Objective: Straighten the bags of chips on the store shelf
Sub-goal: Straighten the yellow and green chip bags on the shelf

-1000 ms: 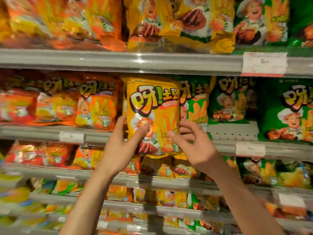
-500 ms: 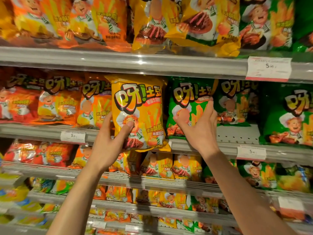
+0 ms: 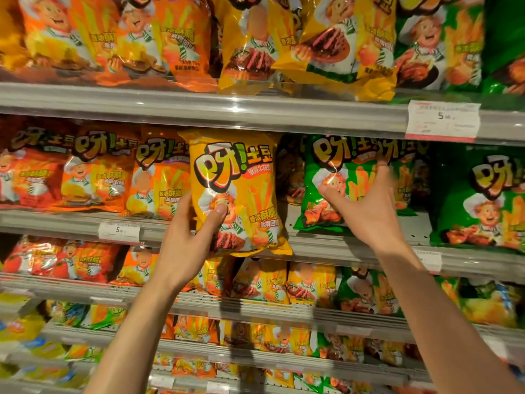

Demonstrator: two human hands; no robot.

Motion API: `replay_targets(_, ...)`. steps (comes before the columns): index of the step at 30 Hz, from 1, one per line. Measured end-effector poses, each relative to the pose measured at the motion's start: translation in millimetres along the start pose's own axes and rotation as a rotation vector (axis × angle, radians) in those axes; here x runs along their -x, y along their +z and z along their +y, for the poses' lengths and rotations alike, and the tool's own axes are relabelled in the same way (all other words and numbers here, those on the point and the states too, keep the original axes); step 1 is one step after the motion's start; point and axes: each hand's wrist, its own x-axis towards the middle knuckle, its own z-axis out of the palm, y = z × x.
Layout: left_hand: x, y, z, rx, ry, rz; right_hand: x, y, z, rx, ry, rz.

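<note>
The yellow bag (image 3: 235, 191) reads "呀!土豆"; both price tags (image 3: 443, 120) show "5".

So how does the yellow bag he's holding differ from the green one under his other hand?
The glossy yellow chip bag is gripped low by the left hand and overhangs the shelf edge; the glossy green chip bag sits back on the shelf, with the right hand spread over its front. Both carry the same logo and cartoon chef.
</note>
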Motion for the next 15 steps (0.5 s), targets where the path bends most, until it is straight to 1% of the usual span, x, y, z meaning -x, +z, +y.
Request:
replay_targets(4, -2, 41, 14, -0.006, 0.045, -0.025, 1, -40, 22, 0.013, 0.012, 0.001)
replay_targets(6, -7, 66, 24, -0.059, 0.046, -0.029, 2, -60, 35, 0.012, 0.036, 0.025)
replay_targets(9, -16, 97, 36, -0.180, 0.117, -0.016, 3, -85, 52, -0.001, 0.075, 0.056)
replay_targets(12, -27, 123, 47, -0.277, 0.179, -0.057, 5, -98, 64, -0.018, 0.104, 0.081)
replay_targets(15, -39, 138, 53, -0.350, 0.200, -0.094, 7, -102, 71, 0.008, 0.066, 0.093)
